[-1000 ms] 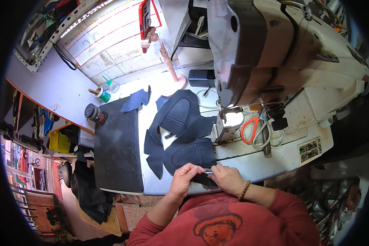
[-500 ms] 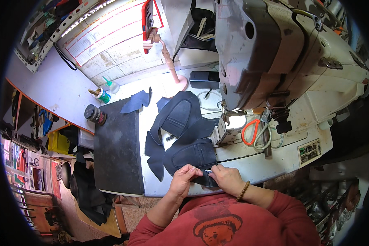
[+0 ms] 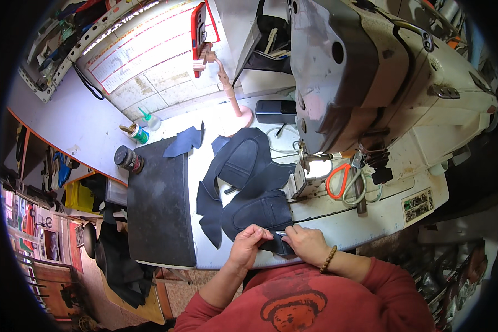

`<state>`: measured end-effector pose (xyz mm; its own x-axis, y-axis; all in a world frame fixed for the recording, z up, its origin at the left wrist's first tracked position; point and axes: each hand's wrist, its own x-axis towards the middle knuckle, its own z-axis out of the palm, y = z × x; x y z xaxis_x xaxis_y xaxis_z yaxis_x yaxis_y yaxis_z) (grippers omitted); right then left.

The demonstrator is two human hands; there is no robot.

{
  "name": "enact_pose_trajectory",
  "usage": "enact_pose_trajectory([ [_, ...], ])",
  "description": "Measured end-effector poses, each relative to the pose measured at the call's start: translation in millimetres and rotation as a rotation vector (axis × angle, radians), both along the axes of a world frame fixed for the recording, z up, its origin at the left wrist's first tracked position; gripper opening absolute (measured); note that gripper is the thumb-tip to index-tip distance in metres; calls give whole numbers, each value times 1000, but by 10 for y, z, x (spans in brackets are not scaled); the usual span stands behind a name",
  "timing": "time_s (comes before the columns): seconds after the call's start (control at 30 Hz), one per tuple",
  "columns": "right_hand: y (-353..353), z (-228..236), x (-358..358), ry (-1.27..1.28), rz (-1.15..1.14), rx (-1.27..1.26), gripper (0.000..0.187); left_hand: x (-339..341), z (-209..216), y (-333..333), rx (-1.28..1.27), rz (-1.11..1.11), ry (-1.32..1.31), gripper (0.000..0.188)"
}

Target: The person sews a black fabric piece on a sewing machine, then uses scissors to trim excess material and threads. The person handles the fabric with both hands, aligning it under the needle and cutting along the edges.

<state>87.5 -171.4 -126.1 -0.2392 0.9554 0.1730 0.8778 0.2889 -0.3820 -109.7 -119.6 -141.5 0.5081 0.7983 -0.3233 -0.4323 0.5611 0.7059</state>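
Note:
Near the front edge of the white table, my left hand (image 3: 247, 247) and my right hand (image 3: 309, 244) pinch a small dark leather piece (image 3: 277, 245) between them. A small pale or shiny bit shows by the right fingertips, too small to make out. Just beyond my fingers lies a dark leather shoe upper (image 3: 254, 214) with a rounded, stitched toe. A second shoe upper (image 3: 242, 160) of the same shape lies behind it, its side parts spread out. Most of the piece in my hands is hidden by the fingers.
A large sewing machine (image 3: 365, 83) stands at the right, with orange-and-pale-handled scissors (image 3: 343, 182) beside its base. A black mat (image 3: 157, 216) covers the table's left end, a dark jar (image 3: 129, 158) at its edge. A pink phone stand (image 3: 235, 105) rises at the back.
The view has tilted slightly, so the table sits a little lower. Both hands keep their pinch on the leather piece, and a pale bit by the right fingertips shows slightly more.

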Motion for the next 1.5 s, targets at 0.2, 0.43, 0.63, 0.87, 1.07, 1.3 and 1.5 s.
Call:
enact_pose_trajectory([
  [0.2,0,30,112,208,-82,39,23,-347,450,79,374,-430,386,29],
  [0.43,-47,-44,392,681,-295,-235,35,1,645,-302,1609,-186,1288,28],
  [0.63,-34,-159,422,1418,-339,-598,29,354,276,-146,1360,-98,1028,39],
  [0.87,-28,-20,574,855,-384,-330,30,297,600,186,1284,-461,1034,42],
  [1.07,-57,78,507,797,-405,-257,32,613,508,1031,1662,-459,1156,37],
  [1.3,-72,203,292,669,-212,-121,30,628,410,1329,1424,-766,1026,30],
  [1.5,52,120,77,666,-94,-142,27,576,382,1342,1248,-977,885,20],
])
